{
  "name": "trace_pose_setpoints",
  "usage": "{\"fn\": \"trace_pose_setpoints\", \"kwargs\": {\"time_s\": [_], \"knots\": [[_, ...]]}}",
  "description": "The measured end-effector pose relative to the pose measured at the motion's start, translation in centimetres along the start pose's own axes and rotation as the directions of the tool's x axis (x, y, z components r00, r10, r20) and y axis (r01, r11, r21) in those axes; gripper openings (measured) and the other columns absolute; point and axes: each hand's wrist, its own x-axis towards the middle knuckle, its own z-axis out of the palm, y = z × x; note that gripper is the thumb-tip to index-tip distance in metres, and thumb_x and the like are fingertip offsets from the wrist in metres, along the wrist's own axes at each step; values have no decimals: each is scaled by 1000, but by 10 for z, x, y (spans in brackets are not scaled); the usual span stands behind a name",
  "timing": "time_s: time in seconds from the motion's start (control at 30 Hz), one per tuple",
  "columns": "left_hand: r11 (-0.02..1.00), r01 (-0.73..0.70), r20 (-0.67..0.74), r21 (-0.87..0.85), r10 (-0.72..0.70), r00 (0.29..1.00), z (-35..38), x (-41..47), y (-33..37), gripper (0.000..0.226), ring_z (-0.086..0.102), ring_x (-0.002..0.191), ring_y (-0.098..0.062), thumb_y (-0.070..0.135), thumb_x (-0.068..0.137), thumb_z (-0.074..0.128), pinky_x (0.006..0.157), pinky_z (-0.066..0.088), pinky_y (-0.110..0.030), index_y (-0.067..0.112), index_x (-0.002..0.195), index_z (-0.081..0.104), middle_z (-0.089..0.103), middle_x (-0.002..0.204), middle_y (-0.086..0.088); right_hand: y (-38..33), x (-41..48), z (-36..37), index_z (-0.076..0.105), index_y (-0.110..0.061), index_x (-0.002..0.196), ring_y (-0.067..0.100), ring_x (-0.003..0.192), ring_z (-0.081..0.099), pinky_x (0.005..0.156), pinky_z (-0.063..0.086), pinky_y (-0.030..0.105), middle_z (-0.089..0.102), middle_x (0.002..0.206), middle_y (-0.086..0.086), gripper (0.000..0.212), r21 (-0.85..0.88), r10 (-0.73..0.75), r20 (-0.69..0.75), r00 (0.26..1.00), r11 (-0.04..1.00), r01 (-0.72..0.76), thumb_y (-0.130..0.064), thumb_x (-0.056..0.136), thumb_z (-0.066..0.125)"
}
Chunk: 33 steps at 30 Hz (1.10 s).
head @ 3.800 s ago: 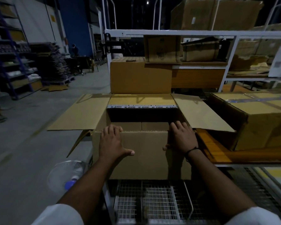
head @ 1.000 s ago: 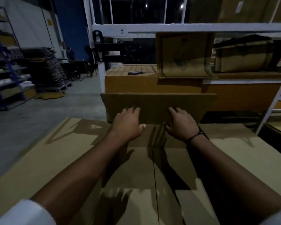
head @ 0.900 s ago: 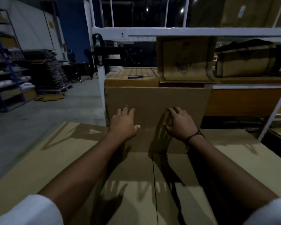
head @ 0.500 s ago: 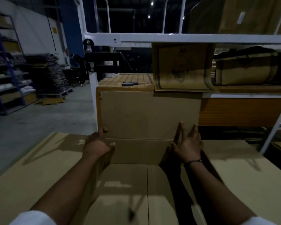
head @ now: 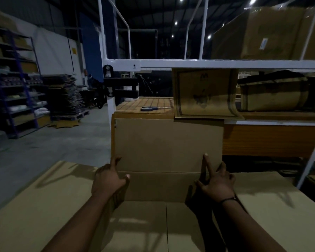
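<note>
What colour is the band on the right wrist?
Black: a thin band just behind the right hand, clearest in the head view.

Your open box (head: 167, 146) is cut off by the lower edge, so its near wall does not show, and it also runs out past the left and right edges. Its right inner wall is lost in shadow. The back of your left grip (head: 107, 179) covers its curled fingertips at the box's left corner, so whether they clasp the edge can't be told. The label (head: 263, 43) on the top-shelf carton (head: 284, 30) is too small to read. The tool (head: 154, 108) on the wooden ledge (head: 135, 104) is too small to identify.
</note>
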Motion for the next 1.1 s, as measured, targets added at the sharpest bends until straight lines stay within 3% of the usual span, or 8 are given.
{"fn": "trace_pose_setpoints", "kwargs": {"time_s": [0.27, 0.57, 0.77, 0.83, 0.97, 1.1], "knots": [[992, -54, -30, 117, 58, 998, 0, -16, -2, 108, 65, 95, -25, 67, 84, 61, 85, 48, -34, 36, 163, -6, 65, 105, -5, 8, -16, -3, -29, -58, 147, 45, 135, 37, 111, 27, 56, 17, 155, 25, 113, -53, -1, -16, 1000, 999, 0, -76, 78, 59], [964, -50, 42, 260, 41, 998, -6, -38, 5, 107, 53, 122, -32, 70, 88, 52, 103, 40, -38, 37, 158, -23, 57, 130, -17, 9, -32, -15, -23, -56, 150, 44, 137, 34, 112, 26, 55, 20, 153, 23, 109, -148, 40, 24, 999, 988, -36, -74, 79, 58], [969, -29, 106, 247, 3, 994, -9, -37, 8, 108, 50, 128, -34, 69, 89, 53, 108, 38, -40, 38, 158, -24, 52, 139, -20, 4, -29, -27, -19, -56, 152, 46, 141, 31, 114, 26, 57, 9, 162, 26, 108, -114, 63, 119, 991, 992, -49, -74, 80, 60], [972, -8, 138, 235, -25, 990, -11, -38, 14, 111, 43, 137, -36, 69, 88, 56, 113, 34, -42, 36, 159, -22, 40, 151, -23, 2, -29, -32, -18, -56, 152, 46, 143, 28, 115, 25, 58, 4, 164, 27, 108, -99, 66, 149, 987, 994, -51, -74, 81, 61], [969, -22, 143, 245, -14, 990, -23, -42, 38, 108, 20, 151, -42, 67, 88, 58, 122, 24, -49, 31, 162, -12, -3, 168, -23, -8, -32, -37, -15, -49, 156, 47, 150, 12, 120, 20, 58, -10, 165, 28, 107, -105, 70, 152, 986, 993, -54, -72, 84, 60], [961, -144, 156, 236, 108, 982, -26, -52, 66, 104, 3, 156, -41, 61, 92, 60, 126, 9, -54, 33, 162, -11, -17, 169, -18, -36, -45, -36, -6, -39, 161, 46, 154, -6, 124, 9, 59, -16, 167, 22, 100, -152, -67, 116, 991, 985, 84, -68, 89, 58]]}}
